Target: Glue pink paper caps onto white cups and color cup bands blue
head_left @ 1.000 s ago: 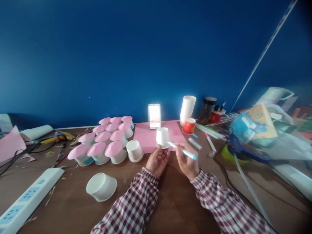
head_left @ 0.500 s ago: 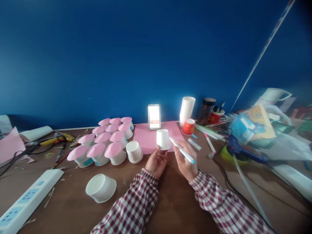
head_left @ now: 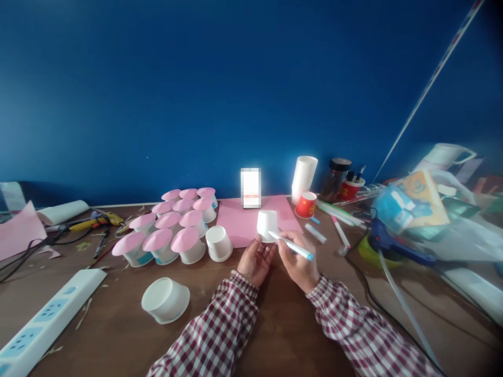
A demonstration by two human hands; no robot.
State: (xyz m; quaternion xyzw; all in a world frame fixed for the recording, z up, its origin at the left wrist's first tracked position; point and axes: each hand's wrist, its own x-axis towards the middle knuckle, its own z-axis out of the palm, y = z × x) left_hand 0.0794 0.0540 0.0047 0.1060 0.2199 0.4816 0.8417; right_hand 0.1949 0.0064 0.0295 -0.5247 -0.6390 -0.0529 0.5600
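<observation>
My left hand grips a white paper cup by its lower rim; the cup is upside down, held up in front of a pink sheet. In my right hand is a white marker with a light blue end, pinched between the fingers. Its tip is at the cup's right side; whether it touches the wall I cannot tell. To the left, an upturned white cup stands beside several cups topped with pink paper cones. Nearer to me sits another upturned, wider white cup.
At the left lie a power strip and a yellow glue gun. Behind my right hand stand a red cup and a stack of white cups. A tape dispenser, cables and plastic bags crowd the right side.
The marker's tip has moved down and left, from beside the cup's upper right edge to its lower right side. My left hand keeps hold of the cup. The whole view has shifted slightly.
</observation>
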